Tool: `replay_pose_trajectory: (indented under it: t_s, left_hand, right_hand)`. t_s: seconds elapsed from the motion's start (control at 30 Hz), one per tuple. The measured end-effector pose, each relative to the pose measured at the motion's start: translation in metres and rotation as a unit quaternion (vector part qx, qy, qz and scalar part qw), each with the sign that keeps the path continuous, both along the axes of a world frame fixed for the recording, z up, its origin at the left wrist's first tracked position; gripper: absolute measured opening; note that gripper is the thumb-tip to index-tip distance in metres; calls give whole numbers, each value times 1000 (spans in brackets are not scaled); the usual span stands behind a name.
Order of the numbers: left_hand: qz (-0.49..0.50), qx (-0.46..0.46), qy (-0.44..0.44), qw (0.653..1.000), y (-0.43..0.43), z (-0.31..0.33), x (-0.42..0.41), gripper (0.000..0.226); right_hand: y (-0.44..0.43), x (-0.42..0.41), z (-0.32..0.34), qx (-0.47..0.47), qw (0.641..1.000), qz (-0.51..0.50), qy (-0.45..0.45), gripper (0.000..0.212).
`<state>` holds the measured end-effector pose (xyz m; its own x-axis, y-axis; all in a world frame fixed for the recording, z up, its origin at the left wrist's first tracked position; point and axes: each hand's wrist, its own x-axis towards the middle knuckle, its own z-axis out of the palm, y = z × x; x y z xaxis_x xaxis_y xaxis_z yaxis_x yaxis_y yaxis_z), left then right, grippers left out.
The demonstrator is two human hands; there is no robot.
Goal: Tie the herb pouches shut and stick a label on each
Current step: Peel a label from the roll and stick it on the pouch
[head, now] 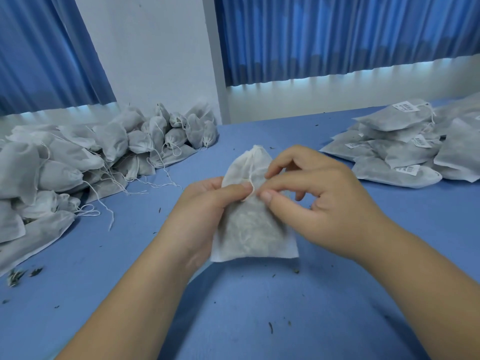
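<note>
Lying at the far left of the blue worktop point(233, 307), a heap of unlabelled pouches point(78, 162) was seen, with their cords trailing loose. At the middle, one herb pouch point(252, 229) was held over the worktop, neck pointing away from the person. It was gripped along its left edge by the left hand point(205, 203), the thumb pressed on its front where the drawstring point(250, 175) ran down from the gathered neck. The cord's lower end was pinched between thumb and forefinger of the right hand point(319, 193) (the other fingers were curled loosely clear). The tying step was judged to be in hand: the neck was drawn in, but no finished knot could be made out. A loop would next have to be formed and pulled snug without the pouch being let slip. At the right, a stack of labelled pouches point(405, 152) was laid flat, well apart.
</note>
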<state>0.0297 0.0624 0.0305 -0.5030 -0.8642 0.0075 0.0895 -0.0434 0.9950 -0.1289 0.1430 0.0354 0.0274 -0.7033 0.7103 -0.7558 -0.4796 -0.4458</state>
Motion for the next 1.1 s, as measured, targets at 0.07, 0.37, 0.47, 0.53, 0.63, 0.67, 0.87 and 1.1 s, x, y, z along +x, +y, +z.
replay_pose_trajectory:
  t_s: [0.07, 0.37, 0.47, 0.53, 0.63, 0.67, 0.87, 1.1]
  left_hand:
    - [53, -38, -35, 997, -8, 4, 8, 19]
    - [135, 8, -60, 989, -38, 21, 43, 4]
    - [62, 2, -112, 992, -38, 28, 45, 4]
    - [-24, -9, -163, 986, -33, 33, 43, 8]
    - [-107, -40, -260, 959, -20, 36, 38, 12]
    - [-121, -58, -298, 945, -16, 35, 36, 15]
    - [-92, -163, -439, 879, 2, 25, 23, 24]
    - [-48, -214, -476, 852, 1, 9, 22, 9]
  right_hand:
    - [-5, -4, 0, 5, 997, -34, -71, 12]
    - [-20, -9, -23, 251, 964, -90, 13, 21]
    - [-25, 1, -32, 276, 958, -66, 41, 27]
    - [-27, 7, -37, 286, 955, -60, 54, 16]
    - [-30, 10, -38, 292, 954, -55, 33, 24]
    - [-32, 9, -38, 293, 954, -59, 28, 27]
    - [-37, 7, -41, 268, 961, -72, 18, 33]
    - [-37, 8, -41, 240, 969, -40, -50, 17]
